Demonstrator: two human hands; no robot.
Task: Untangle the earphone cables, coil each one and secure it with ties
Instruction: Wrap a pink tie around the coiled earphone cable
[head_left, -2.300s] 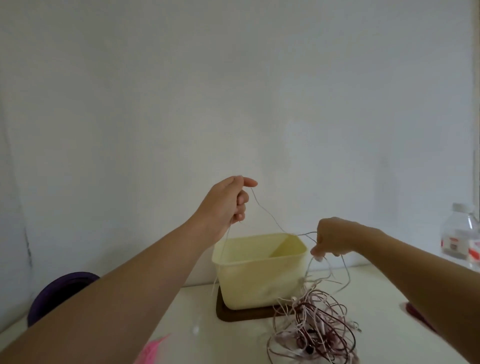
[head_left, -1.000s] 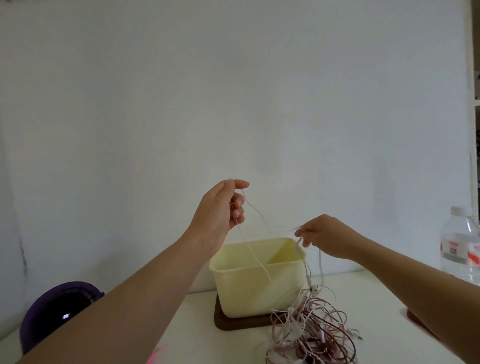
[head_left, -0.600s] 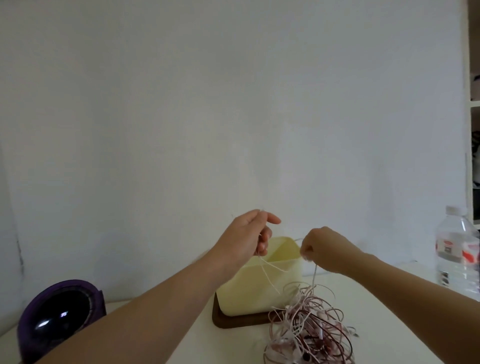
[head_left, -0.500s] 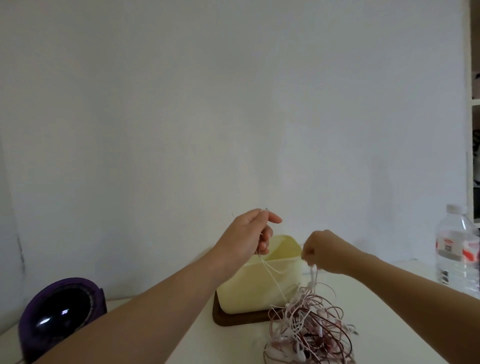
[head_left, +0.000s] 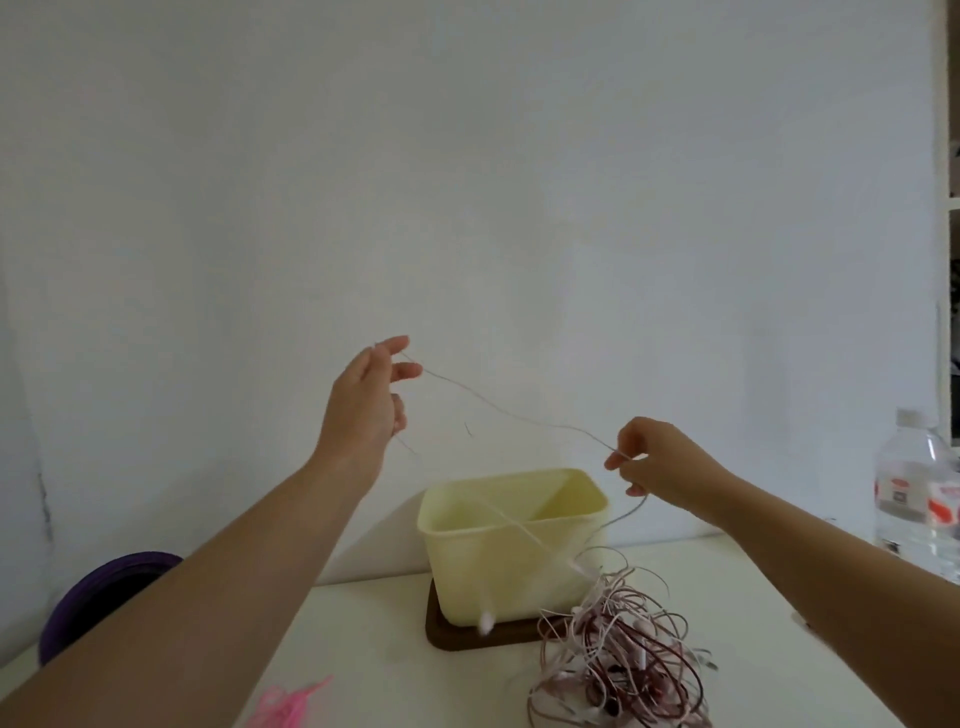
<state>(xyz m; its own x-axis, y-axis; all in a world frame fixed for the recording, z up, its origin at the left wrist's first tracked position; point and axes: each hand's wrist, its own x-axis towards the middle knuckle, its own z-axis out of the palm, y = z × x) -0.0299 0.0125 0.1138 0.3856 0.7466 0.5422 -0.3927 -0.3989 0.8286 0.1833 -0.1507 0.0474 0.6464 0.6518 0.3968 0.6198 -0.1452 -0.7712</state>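
Note:
A tangle of pink, white and dark red earphone cables (head_left: 621, 670) lies on the white table, right of centre. One thin pale cable (head_left: 511, 415) stretches in the air between my hands. My left hand (head_left: 366, 402) is raised high and pinches its upper end between thumb and fingers. Lower and to the right, my right hand (head_left: 657, 460) pinches the same cable, which drops from there down into the tangle. A white earbud (head_left: 485, 621) dangles in front of the bin. Pink ties (head_left: 285, 709) lie at the table's front edge.
A cream plastic bin (head_left: 514, 551) stands on a dark brown coaster (head_left: 452, 634) behind the tangle. A purple round object (head_left: 98, 597) sits at the far left. A clear water bottle (head_left: 917, 499) stands at the right edge. A white wall backs the table.
My hands were close together above the bin; now they have spread apart. The left hand rose up and left, drawing the cable into a long span. The right hand shifted right.

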